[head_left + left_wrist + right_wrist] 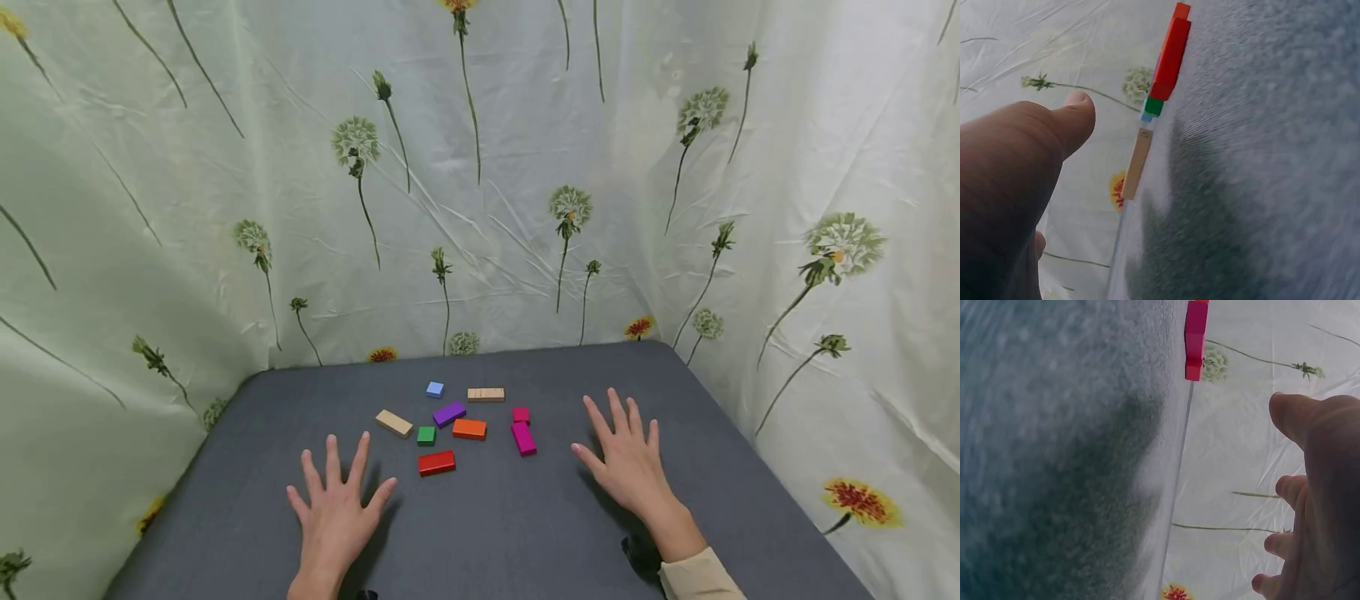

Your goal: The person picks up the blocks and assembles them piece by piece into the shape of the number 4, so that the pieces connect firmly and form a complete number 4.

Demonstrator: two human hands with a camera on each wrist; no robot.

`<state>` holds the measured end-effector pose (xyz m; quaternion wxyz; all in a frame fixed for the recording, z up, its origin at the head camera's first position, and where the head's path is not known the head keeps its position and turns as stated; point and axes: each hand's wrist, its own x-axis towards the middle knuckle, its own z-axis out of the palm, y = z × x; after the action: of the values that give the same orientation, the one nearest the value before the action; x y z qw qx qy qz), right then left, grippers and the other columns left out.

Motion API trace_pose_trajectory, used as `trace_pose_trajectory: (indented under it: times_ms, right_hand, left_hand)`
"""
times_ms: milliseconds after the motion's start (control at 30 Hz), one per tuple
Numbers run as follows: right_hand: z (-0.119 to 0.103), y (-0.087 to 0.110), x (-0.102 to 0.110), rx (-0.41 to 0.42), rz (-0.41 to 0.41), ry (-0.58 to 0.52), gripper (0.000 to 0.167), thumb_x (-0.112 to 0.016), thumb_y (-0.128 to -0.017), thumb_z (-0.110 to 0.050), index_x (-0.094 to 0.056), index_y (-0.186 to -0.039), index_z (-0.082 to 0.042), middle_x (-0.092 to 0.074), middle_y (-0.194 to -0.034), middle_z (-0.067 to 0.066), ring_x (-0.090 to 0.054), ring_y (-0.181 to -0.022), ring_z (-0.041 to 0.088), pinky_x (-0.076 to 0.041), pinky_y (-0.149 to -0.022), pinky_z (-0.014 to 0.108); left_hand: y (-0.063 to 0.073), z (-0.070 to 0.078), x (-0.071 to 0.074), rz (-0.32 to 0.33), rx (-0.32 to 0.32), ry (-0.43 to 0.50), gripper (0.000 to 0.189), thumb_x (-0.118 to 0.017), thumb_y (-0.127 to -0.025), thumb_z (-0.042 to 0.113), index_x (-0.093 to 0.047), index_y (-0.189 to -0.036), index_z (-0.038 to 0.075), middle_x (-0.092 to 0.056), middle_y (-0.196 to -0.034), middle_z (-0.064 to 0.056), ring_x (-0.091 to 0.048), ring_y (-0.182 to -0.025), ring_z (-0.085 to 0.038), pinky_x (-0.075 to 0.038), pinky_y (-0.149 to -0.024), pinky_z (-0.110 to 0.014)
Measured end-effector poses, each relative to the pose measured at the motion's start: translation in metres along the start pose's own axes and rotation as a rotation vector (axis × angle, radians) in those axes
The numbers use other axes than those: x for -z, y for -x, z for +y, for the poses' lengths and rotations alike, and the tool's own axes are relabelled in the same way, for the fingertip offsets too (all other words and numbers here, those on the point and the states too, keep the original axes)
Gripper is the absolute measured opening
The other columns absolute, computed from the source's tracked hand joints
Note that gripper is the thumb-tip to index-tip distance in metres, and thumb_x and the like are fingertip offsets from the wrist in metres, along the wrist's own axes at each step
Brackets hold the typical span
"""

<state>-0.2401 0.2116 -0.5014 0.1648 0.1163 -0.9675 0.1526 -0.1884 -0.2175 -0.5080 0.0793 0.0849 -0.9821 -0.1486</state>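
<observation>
My left hand (335, 508) is held over the grey table with its fingers spread, holding nothing. On the right, my right hand (630, 462) is spread in the same way. Between them lie small coloured blocks: a red block (437, 463), a green block (426, 436), an orange block (469, 429), a purple block (449, 414), a blue block (435, 389) and a magenta block (523, 438) with a smaller pinkish-red block (521, 414) at its far end. A plain wooden block (394, 423) is nearest the left fingertips; another wooden block (486, 395) lies farther back.
The dark grey table (480, 533) has rounded far corners. A pale curtain (495, 208) printed with dandelions hangs behind it and along both sides. A black strap (641, 557) shows at the right wrist, beside a beige sleeve (697, 577).
</observation>
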Motion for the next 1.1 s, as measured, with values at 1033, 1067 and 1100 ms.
trace_pose_trajectory:
  times_ms: [1033,1067,1100]
  right_hand:
    - [-0.09,-0.028,0.002,0.089,-0.071,-0.185,0.079,-0.076,-0.091,-0.034,-0.035,-0.158,-0.023,-0.032,-0.159,0.013,-0.032,-0.144,0.037,-0.043,-0.097,0.064]
    - [-0.094,-0.029,0.002,0.084,-0.077,-0.212,0.078,-0.076,-0.091,-0.034,-0.036,-0.158,-0.024,-0.032,-0.159,0.012,-0.032,-0.144,0.035,-0.044,-0.097,0.063]
    - [-0.098,-0.031,0.002,0.081,-0.086,-0.237,0.078,-0.076,-0.091,-0.033,-0.036,-0.158,-0.024,-0.033,-0.159,0.011,-0.033,-0.143,0.034,-0.044,-0.097,0.062]
  left_hand:
    - [-0.003,0.048,0.007,-0.05,-0.071,0.183,0.084,-0.07,-0.092,0.048,-0.031,-0.159,0.017,-0.019,-0.161,-0.028,-0.007,-0.146,-0.055,-0.017,-0.105,-0.076]
    - [-0.003,0.05,0.008,-0.051,-0.069,0.196,0.081,-0.07,-0.093,0.046,-0.033,-0.159,0.017,-0.019,-0.161,-0.028,-0.008,-0.146,-0.054,-0.019,-0.105,-0.075]
    - [-0.004,0.052,0.009,-0.051,-0.066,0.211,0.079,-0.07,-0.093,0.044,-0.034,-0.158,0.016,-0.021,-0.161,-0.027,-0.009,-0.146,-0.053,-0.02,-0.105,-0.075]
